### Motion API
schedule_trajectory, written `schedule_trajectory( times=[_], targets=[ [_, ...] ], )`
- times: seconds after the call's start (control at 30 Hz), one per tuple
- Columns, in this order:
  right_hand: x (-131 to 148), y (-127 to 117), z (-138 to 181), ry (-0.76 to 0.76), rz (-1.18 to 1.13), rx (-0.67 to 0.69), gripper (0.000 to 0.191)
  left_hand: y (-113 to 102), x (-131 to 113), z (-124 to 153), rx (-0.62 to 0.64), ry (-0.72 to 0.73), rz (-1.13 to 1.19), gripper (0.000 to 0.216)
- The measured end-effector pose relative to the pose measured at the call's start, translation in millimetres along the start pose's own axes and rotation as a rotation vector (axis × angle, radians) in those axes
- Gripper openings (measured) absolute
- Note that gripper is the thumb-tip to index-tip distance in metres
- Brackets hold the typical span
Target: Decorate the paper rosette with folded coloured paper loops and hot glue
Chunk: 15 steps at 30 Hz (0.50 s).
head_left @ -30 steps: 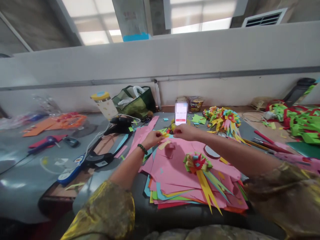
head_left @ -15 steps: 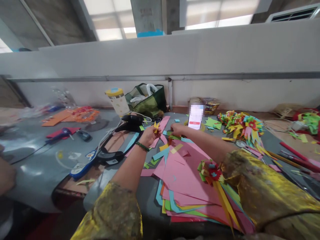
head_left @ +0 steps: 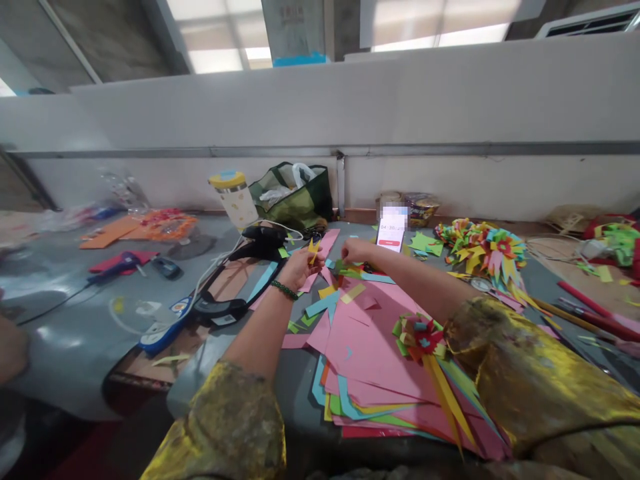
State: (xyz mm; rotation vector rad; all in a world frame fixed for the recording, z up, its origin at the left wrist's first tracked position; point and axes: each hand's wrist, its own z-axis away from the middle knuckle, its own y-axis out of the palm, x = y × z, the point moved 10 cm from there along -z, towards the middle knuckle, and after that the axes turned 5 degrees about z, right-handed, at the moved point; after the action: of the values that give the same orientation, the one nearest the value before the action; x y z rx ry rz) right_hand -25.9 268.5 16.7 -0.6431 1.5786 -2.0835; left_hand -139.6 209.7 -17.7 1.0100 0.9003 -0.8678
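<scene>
My left hand (head_left: pixel 299 267), with a green bead bracelet at the wrist, is closed on a small yellow paper piece (head_left: pixel 313 248) held upright. My right hand (head_left: pixel 356 252) reaches past it, fingers pinched down among green and red paper scraps (head_left: pixel 350 270) at the far edge of a pile of pink paper sheets (head_left: pixel 370 340). What it grips is too small to name. A paper rosette with yellow ribbons (head_left: pixel 420 337) lies on the pile near my right forearm.
A phone (head_left: pixel 391 233) stands lit behind my hands. Finished rosettes (head_left: pixel 485 250) lie at the right, with pencils (head_left: pixel 585 307) beyond. At the left are a black glue gun (head_left: pixel 260 243), a yellow-lidded jar (head_left: pixel 235 197), a green bag (head_left: pixel 295 197) and a blue tool (head_left: pixel 160 330). Another person's hand (head_left: pixel 13 347) shows at the far left.
My left hand drew apart from the right and raised the yellow piece upright. My right hand dropped to the scraps. The view swung left.
</scene>
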Motion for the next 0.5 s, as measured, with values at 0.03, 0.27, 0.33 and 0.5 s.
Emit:
schedule_trajectory(
  times=[0.03,0.27,0.33,0.5],
  targets=[
    [1,-7,1,-0.006,0.003,-0.020,0.017,-1,-1,-1,0.000,0.006,-0.010,0.020],
    [34,-30,13,-0.268,-0.045,0.078,0.014,1,15,-7,0.040,-0.059,-0.120,0.012],
    [46,-29,18,-0.299,0.006,0.110,0.025,11,26,-3,0.101,-0.131,-0.154,0.007],
    [67,-28,28,-0.323,0.243,0.060,0.045,34,40,17,0.275,-0.288,-0.175,0.012]
  ],
)
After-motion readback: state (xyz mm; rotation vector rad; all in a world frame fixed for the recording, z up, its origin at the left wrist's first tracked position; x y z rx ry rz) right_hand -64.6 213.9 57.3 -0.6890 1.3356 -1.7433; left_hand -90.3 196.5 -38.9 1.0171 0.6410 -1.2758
